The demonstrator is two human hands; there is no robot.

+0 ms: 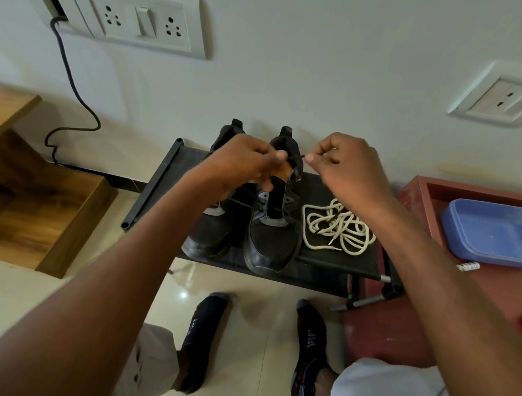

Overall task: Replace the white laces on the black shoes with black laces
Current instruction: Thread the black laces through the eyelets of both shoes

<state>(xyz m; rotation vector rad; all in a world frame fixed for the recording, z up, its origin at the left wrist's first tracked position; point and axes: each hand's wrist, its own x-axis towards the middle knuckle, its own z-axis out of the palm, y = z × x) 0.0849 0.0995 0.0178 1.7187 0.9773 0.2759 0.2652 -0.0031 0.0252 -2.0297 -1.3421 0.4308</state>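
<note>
Two socked feet [309, 352] rest on the tiled floor nearest the camera. Beyond them, black shoes [271, 229] sit on a dark rack [161, 184], with white laces [338, 226] piled just beside them. Above the right-side shoe, the left hand [240, 162] and right hand [348, 167] each pinch a black lace [295, 158] stretched between them.
</note>
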